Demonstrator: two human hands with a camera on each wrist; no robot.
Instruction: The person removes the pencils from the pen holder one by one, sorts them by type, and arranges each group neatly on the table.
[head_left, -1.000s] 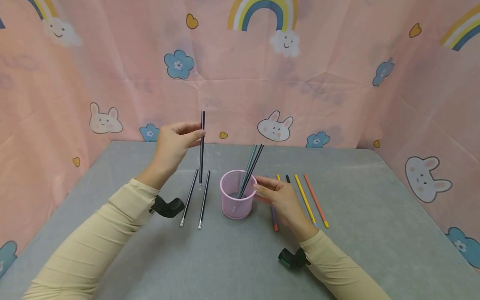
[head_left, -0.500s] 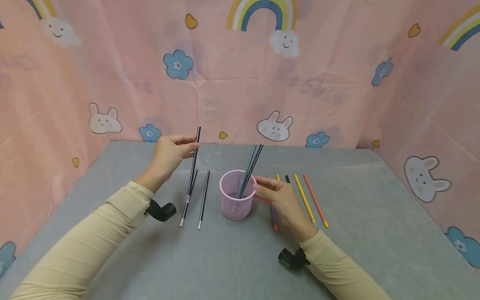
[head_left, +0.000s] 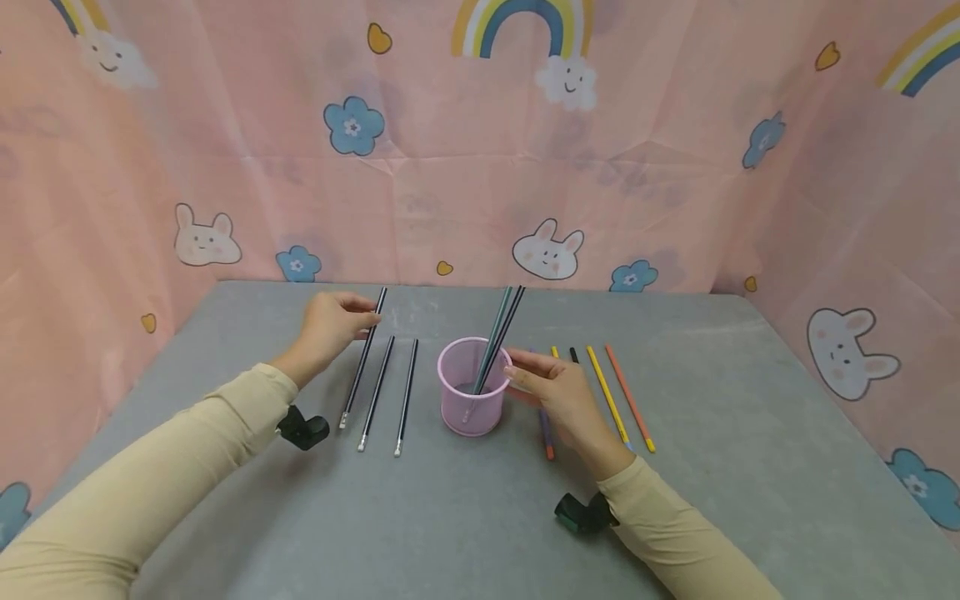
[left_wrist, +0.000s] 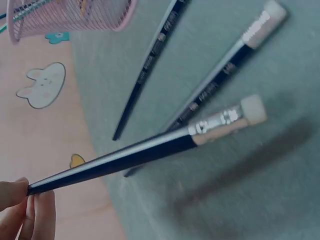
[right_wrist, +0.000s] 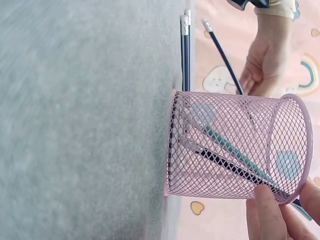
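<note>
My left hand pinches a dark blue pencil near its plain end, between thumb and fingers. Its white eraser end slants down over the table, and a shadow falls beside it. Just right of it lie two matching pencils, side by side with erasers toward me. At the centre stands a pink mesh pencil cup, upright. My right hand holds the cup's rim from the right, thumb and fingers about the edge. Inside lean a green pencil and dark pencils, eraser ends down.
Right of the cup lie several coloured pencils: a yellow pencil, an orange pencil, and a purple pencil partly behind my right hand. A pink printed curtain rises behind the grey table.
My left hand has moved left and lowered the dark pencil from upright above the lying pencils to a slant at their left. The right hand stays at the cup.
</note>
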